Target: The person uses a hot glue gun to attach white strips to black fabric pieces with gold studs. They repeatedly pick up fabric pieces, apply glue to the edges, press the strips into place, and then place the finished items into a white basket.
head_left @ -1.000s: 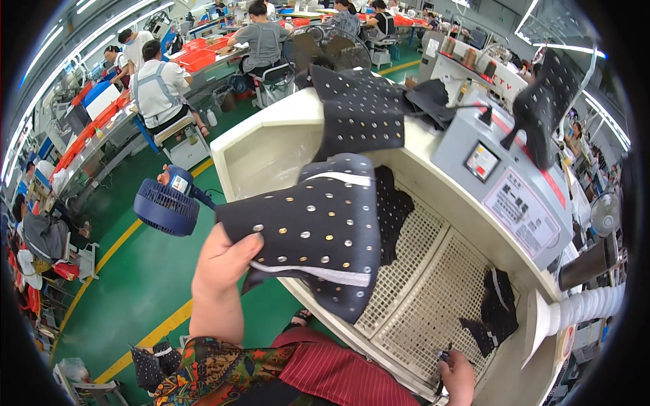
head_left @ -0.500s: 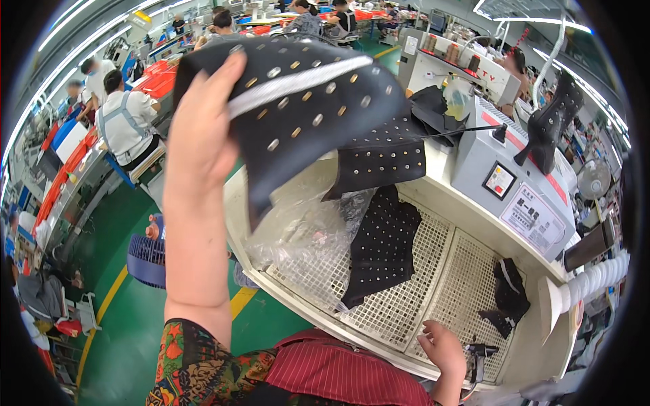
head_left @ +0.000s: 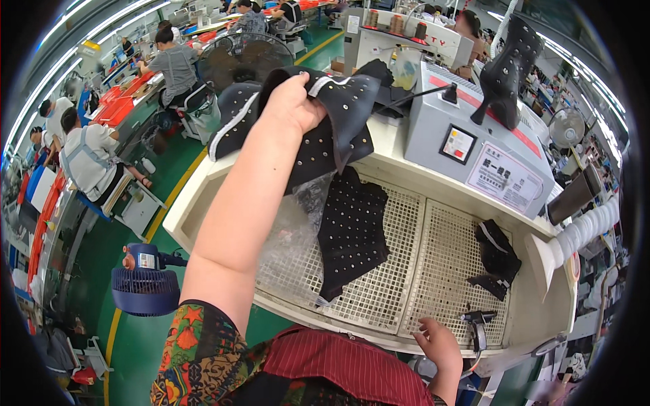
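Observation:
My left hand (head_left: 296, 103) stretches far over the back left of the tray bench, fingers closed on a black studded boot upper piece (head_left: 349, 101) with a white strip along one edge. Beneath and around it lie further black studded pieces (head_left: 233, 120); where one ends and another begins is partly hidden by my hand and arm. Low at the front edge, my right hand (head_left: 439, 344) is empty, its fingers loosely bent and apart, beside a small black spray gun (head_left: 478, 318). Flat on the grating lies another black studded upper piece (head_left: 352, 233). A smaller black piece with a white strip (head_left: 497, 257) is at the right.
The cream tray bench (head_left: 198, 203) has a raised rim and grated floor, with clear plastic film (head_left: 288, 237) on the left. Behind stands a grey machine box (head_left: 440, 111) with a studded boot (head_left: 504, 74) on top. A white hose (head_left: 589, 230) and blue fan (head_left: 143, 281) flank the bench. Co-workers sit beyond.
My left hand has carried the studded piece away from me and lowered it onto the pieces at the back. The view has shifted right; my right hand stays near the front edge.

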Tool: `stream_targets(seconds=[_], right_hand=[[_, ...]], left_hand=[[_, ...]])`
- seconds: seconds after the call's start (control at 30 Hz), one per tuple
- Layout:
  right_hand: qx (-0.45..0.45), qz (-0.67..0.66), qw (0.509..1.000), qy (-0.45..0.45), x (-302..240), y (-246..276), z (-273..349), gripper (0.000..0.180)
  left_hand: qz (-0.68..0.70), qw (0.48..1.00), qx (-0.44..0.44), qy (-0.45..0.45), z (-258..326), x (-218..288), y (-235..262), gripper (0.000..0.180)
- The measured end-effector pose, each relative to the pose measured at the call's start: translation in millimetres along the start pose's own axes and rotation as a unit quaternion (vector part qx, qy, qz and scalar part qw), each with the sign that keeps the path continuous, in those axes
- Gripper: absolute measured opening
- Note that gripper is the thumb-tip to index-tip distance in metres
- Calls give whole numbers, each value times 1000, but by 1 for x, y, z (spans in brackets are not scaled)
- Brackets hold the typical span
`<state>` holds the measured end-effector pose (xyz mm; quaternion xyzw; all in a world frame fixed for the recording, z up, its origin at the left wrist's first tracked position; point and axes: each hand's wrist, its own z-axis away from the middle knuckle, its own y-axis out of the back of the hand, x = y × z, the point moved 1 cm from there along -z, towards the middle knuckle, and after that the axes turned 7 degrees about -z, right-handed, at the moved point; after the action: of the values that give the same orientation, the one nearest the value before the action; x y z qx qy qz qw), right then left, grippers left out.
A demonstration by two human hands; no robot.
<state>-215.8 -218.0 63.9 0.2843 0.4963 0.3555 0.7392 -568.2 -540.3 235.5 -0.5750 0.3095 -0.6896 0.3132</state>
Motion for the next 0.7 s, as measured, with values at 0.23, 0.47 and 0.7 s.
stream_targets(seconds=[0.23,0.47,0.7], right_hand=[[0,14,1000,17,17,1,-7,39],[-3,20,998,51,30,11,-10,38],[-15,2,997,82,46,19,-8,38]], left_hand=[[-185,982,-39,14,41,14,24,37],[-314,934,34,-165,114,-13,51,46],[-605,778,-165,-22,189,-130,100,26]])
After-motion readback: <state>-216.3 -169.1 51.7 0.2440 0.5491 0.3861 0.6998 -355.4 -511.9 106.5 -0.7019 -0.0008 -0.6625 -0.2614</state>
